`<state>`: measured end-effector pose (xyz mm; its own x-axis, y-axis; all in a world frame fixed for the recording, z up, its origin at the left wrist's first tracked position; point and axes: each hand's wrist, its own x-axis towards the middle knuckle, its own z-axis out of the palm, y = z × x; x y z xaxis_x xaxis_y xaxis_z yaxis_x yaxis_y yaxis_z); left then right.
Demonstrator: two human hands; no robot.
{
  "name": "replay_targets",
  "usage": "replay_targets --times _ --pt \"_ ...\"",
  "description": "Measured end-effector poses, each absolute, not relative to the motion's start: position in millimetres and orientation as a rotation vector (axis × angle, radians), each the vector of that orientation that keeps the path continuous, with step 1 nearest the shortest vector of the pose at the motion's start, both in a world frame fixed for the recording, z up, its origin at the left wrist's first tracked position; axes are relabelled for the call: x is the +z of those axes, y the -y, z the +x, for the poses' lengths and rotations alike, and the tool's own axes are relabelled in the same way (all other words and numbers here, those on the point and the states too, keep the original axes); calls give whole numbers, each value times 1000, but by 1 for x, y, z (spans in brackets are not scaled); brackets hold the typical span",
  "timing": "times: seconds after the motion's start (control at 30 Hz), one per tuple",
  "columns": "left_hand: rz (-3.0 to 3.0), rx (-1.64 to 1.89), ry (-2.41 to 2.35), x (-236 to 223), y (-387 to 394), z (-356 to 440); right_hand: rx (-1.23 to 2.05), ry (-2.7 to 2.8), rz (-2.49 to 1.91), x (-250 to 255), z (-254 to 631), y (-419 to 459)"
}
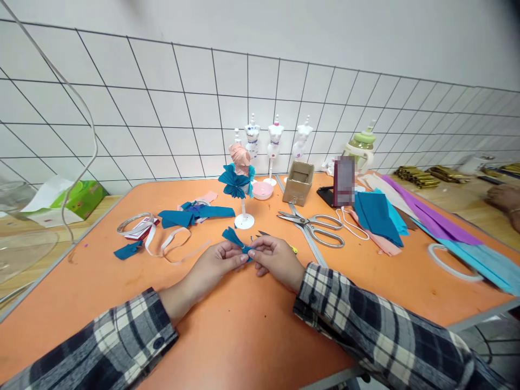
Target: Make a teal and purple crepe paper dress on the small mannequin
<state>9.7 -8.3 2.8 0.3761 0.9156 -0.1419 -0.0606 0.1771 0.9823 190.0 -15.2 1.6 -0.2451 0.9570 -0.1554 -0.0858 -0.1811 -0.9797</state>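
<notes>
A gathered piece of blue crepe paper [233, 236] is pinched between my two hands, low over the orange table. My left hand [222, 259] grips its lower part from the left, fingers closed. From the right, my right hand [276, 260] pinches the same piece near its narrow middle, where a thin pale band shows. Just behind my hands stands a small white dress form [244, 221] dressed in blue and peach crepe paper. Scissors with yellow handles [294, 249] are partly hidden behind my right hand.
Large metal scissors [312, 225] lie right of centre. Blue paper scraps [176, 218] and white ribbon [152, 241] lie to the left. A cardboard box [298, 184], a phone on a stand [344, 181] and several dress forms stand behind. Coloured crepe sheets [377, 216] and another person's hand [506, 197] are at right.
</notes>
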Motion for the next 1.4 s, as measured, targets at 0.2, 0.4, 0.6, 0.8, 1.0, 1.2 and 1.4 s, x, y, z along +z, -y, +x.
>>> replay_targets --times 0.2,0.4,0.6,0.8,1.0,1.2,1.4 --pt "1248 854 -995 5 10 8 1647 1198 -1080 4 195 14" --pt "1113 860 -888 6 9 5 1731 1191 -1041 0 198 10" --pt "961 885 -872 4 6 2 1669 1323 -1106 -5 195 9" --pt "976 986 -914 0 7 3 1612 1316 -1163 -2 197 7" --pt "1174 936 -876 4 11 7 1580 1459 -1132 -7 196 8" --pt "1257 949 -994 2 8 9 1306 1581 -1121 2 195 16" --pt "1230 936 -964 2 10 8 1125 1467 -1057 4 196 14"
